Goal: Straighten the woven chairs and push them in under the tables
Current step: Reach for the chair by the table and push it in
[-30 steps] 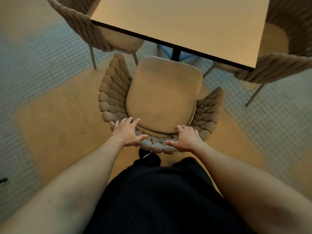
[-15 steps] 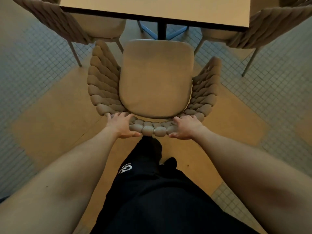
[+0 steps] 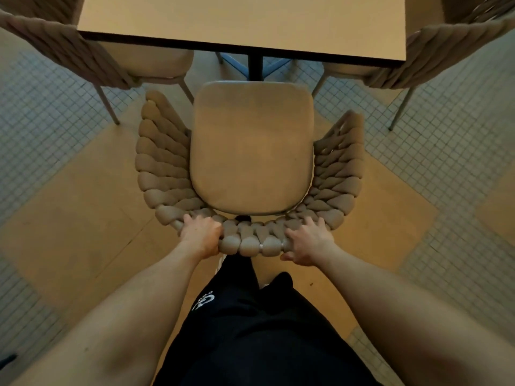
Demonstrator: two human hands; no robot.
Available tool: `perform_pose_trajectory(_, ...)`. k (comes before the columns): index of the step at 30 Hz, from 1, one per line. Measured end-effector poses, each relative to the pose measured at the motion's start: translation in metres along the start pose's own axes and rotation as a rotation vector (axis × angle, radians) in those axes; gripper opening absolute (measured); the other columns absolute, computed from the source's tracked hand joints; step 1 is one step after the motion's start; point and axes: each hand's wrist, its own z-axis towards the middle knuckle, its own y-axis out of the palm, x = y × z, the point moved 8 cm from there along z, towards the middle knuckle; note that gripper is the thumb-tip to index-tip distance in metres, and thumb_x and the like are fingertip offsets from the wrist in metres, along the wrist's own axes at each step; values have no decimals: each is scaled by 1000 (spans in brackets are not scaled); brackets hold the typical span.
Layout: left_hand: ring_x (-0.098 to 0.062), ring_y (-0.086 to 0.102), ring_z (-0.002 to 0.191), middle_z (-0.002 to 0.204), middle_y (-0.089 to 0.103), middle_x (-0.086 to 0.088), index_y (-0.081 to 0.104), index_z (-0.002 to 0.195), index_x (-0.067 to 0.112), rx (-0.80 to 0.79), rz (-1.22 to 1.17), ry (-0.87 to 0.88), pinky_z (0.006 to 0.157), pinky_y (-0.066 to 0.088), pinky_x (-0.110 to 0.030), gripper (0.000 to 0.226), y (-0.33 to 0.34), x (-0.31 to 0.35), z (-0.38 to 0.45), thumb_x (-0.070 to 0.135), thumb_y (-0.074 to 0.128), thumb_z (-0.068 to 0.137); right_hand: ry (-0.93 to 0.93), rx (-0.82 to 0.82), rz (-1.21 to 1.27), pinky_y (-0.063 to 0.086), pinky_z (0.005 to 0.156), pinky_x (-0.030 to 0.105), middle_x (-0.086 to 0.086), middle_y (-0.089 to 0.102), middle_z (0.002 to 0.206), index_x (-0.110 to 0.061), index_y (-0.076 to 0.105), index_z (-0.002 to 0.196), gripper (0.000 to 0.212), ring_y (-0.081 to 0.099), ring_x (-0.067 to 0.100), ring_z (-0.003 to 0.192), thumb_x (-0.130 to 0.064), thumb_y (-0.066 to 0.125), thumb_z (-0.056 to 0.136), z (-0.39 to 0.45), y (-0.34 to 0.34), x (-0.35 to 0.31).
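The beige woven-back chair with a padded seat [image 3: 250, 146] stands square to the tan square desk [image 3: 239, 20], its seat front just short of the desk's edge. Both hands grip the curved top of its backrest: the left hand [image 3: 202, 235] curls over the rim left of centre, the right hand [image 3: 308, 242] right of centre.

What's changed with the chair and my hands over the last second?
The chair turned from skewed to square with the table; its seat front now lies just short of the table edge. The left hand and right hand went from resting on the backrest to gripping it. The two side chairs stayed put.
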Motion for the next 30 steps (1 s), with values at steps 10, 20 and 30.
perform_pose_trajectory(10, -27, 53, 108, 102, 63, 1, 70, 103, 34, 22, -33, -7, 88, 32, -49, 21, -2, 8, 4, 27, 57, 89, -4, 13, -6, 29, 106, 61, 9, 59, 131, -24, 46, 141, 64, 39, 35, 129, -69, 45, 95, -9, 0, 5)
perform_pose_trajectory(20, -28, 52, 109, 104, 62, 0, 70, 110, 36, 57, -85, -10, 89, 34, -50, 25, -36, 13, 35, 31, 64, 86, 93, 70, 25, 24, 113, 63, 8, 56, 139, -27, 44, 148, 63, 36, 35, 136, -64, 49, 97, 6, -26, 44)
perform_pose_trajectory(30, -27, 51, 113, 106, 64, 1, 69, 112, 38, 99, -54, -34, 91, 37, -50, 26, -32, 8, 31, 31, 61, 88, 80, 119, 84, 22, 115, 63, 8, 59, 135, -26, 46, 144, 64, 38, 34, 135, -65, 54, 94, 5, -25, 40)
